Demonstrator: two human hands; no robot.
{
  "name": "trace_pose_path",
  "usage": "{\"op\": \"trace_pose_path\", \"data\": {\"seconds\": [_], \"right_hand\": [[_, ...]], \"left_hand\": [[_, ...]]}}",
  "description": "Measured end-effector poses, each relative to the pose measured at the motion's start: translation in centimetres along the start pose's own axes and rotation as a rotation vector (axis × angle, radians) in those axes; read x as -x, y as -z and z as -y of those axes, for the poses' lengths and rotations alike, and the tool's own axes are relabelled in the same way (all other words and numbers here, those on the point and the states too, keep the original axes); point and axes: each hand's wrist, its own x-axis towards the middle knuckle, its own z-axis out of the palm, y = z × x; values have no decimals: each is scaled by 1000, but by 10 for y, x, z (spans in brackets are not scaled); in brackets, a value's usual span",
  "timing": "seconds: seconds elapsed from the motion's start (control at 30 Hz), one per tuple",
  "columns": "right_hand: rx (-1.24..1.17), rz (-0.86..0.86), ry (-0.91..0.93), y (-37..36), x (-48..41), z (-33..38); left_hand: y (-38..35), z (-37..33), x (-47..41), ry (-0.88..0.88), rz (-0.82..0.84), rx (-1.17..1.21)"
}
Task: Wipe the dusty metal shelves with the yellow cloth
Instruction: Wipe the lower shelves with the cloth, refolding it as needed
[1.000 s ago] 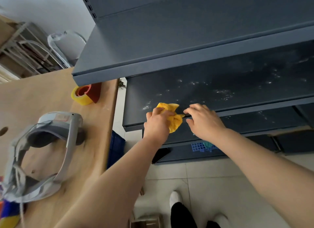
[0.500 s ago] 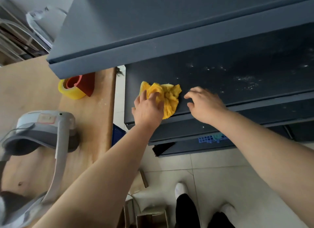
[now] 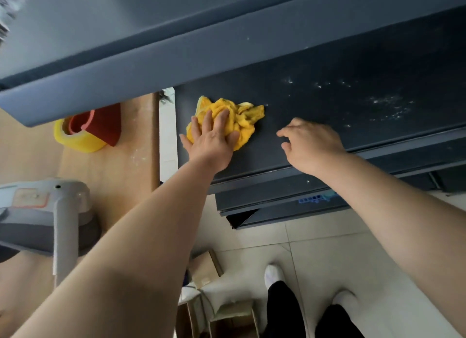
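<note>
Wooden worktop [image 3: 106, 166] on the left, carrying a grey headset [image 3: 58, 206] at the near edge. Further back on it, a yellow tape roll [image 3: 78, 138] with a red piece [image 3: 107, 123] touching it, both partly under the overhang of the top shelf [image 3: 227, 47]. Narrow gap, then the dark metal shelf [image 3: 315, 90] one level down. Yellow cloth [image 3: 243, 118] lies bunched near that shelf's left end. On top of it the left hand [image 3: 211, 143], fingers [image 3: 207, 119] straight and spread, pressing the cloth down, not gripping. Just beside, apart from the cloth, the right hand [image 3: 312, 146], fingers loosely curled, tips touching the shelf near its front edge, holding nothing. White dust specks [image 3: 388, 105] further right, well apart from the cloth. Top shelf juts out over the back of the wiped one. Below: lower shelves [image 3: 264, 199], tiled floor [image 3: 327, 249], cardboard box [image 3: 234, 317], white shoes [image 3: 273, 274].
</note>
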Motion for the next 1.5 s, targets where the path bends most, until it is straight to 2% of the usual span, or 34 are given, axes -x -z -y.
{"op": "trace_pose_path", "data": {"seconds": [0.17, 0.3, 0.47, 0.63, 0.73, 0.9, 1.2, 1.37, 1.5], "right_hand": [[-47, 15, 21, -3, 5, -9], [-65, 20, 43, -6, 6, -10], [-216, 73, 48, 6, 11, -24], [-258, -178, -27, 20, 27, -51], [-244, -177, -15, 22, 29, -55], [-224, -102, 38, 22, 32, -39], [-163, 86, 78, 8, 31, -17], [-138, 112, 82, 1, 30, -13], [-179, 109, 81, 4, 27, -17]], "left_hand": [[12, 0, -34, 96, -2, 2], [13, -28, -45, 211, 26, 5], [4, -72, -46, 41, 37, 4], [-12, -110, -20, -56, 25, -34], [-22, -120, 7, -88, -11, -26], [-25, -93, 35, -76, -41, 16], [-10, 14, 64, 263, -96, 16], [-10, 0, 80, 312, -75, 35], [-14, -32, 80, 265, -48, 91]]}}
